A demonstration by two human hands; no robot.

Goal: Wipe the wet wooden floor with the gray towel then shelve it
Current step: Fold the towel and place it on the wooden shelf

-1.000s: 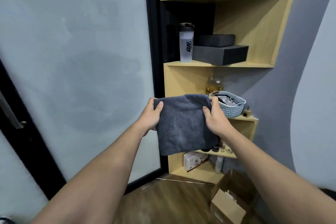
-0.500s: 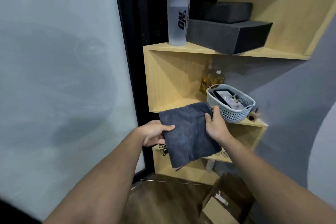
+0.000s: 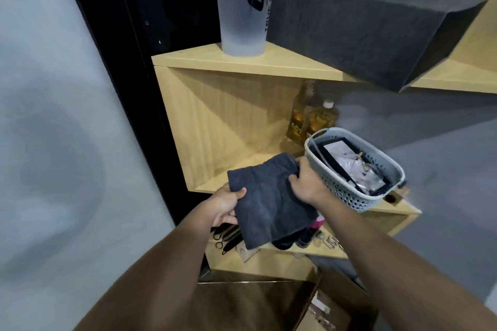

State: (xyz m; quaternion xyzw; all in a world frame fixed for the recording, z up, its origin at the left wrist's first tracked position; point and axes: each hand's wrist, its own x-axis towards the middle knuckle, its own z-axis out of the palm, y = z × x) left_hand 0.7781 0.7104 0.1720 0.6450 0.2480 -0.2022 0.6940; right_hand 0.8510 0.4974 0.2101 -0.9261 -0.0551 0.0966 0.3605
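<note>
1 gray towel [image 3: 271, 204], 2 hands: left hand [image 3: 224, 205], right hand [image 3: 306, 184]. 1 basket [image 3: 347, 191], 1 shaker bottle [image 3: 243, 5], 2 yellow bottles [image 3: 309, 121], 2 dark foam blocks [image 3: 371, 32], 1 cardboard box [image 3: 341, 303].

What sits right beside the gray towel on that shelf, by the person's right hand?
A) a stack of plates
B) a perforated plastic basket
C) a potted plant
B: the perforated plastic basket stands on the shelf just right of the gray towel, against the right hand.
</note>
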